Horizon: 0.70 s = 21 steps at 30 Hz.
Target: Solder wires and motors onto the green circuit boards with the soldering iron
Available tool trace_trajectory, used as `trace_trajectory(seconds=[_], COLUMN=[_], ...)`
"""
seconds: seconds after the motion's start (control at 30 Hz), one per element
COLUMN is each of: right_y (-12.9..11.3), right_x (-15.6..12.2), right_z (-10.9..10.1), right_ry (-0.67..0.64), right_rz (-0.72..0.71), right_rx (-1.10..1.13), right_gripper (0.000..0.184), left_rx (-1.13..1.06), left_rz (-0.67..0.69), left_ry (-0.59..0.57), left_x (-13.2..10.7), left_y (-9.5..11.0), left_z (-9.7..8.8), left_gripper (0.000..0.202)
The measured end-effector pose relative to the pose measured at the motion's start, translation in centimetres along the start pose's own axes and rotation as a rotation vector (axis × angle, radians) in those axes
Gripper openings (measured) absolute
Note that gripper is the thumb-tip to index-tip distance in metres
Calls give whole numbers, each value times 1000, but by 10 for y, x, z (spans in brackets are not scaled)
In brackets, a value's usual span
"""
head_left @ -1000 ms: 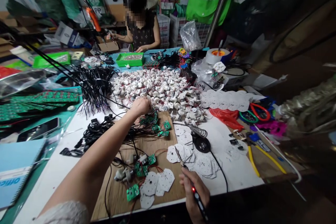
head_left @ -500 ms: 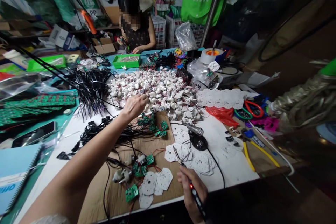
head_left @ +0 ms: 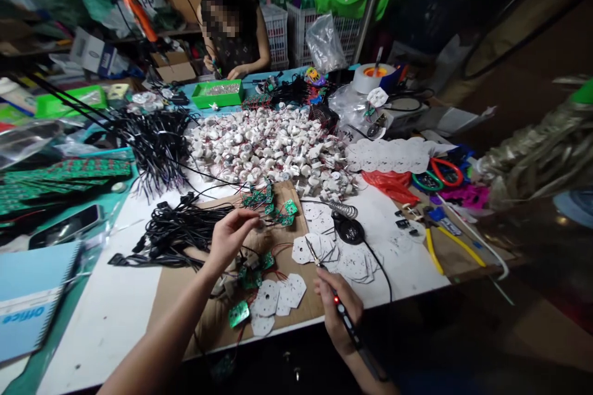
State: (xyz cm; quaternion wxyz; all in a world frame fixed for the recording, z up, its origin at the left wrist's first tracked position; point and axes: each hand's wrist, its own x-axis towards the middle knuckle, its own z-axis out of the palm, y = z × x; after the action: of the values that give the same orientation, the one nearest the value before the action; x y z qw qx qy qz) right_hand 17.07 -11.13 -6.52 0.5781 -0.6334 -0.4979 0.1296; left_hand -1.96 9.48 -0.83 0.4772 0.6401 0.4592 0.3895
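My right hand [head_left: 340, 308] grips a soldering iron [head_left: 345, 318] with a small red light. Its metal tip points up and left over thin white plates [head_left: 315, 248] with holes. My left hand [head_left: 234, 234] hovers above the cardboard [head_left: 176, 302], thumb and forefinger pinched together. What they hold, if anything, is too small to make out. Just beyond the fingertips lie green circuit boards [head_left: 287, 213] with wires. Below the hand are another green board [head_left: 239, 314] and more white plates [head_left: 267, 297]. A large heap of small white parts [head_left: 278, 142] with thin red wires spreads behind.
Bundled black cables [head_left: 180, 228] lie left of the cardboard. A soldering stand [head_left: 349, 230] with a coiled spring sits on the right, near yellow-handled pliers [head_left: 456, 244]. A phone [head_left: 67, 227] and a notebook [head_left: 34, 296] lie left. A co-worker [head_left: 236, 37] sits opposite.
My left hand has drawn back from the heap of white parts to above the cardboard. The right hand still holds the soldering iron in nearly the same place. The view has shifted slightly.
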Motion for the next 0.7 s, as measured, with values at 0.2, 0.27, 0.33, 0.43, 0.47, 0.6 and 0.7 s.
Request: trace_trajectory(seconds=[0.2, 0.27, 0.33, 0.43, 0.47, 0.6, 0.7], right_y=[2, 2, 2, 2, 1, 0, 1], right_x=[0, 0, 0, 0, 0, 0, -2], right_z=[2, 3, 3, 2, 2, 2, 2], right_ry=[16, 21, 29, 21, 17, 10, 5], right_rz=[10, 12, 13, 19, 19, 19, 25], right_rx=[17, 14, 7, -4, -5, -3, -6], right_gripper=[26, 25, 24, 25, 25, 25, 26], left_rx=[-161, -73, 90, 381, 464, 668, 737], left_rz=[-88, -111, -104, 0, 48, 196, 224], left_ry=[-92, -149, -186, -214, -221, -291, -363], left_x=[-1, -1, -2, -2, -2, 0, -1], left_y=[0, 0, 0, 2, 3, 9, 10], left_z=[7, 9, 12, 21, 24, 37, 43], left_gripper=[61, 57, 42, 17, 14, 12, 11])
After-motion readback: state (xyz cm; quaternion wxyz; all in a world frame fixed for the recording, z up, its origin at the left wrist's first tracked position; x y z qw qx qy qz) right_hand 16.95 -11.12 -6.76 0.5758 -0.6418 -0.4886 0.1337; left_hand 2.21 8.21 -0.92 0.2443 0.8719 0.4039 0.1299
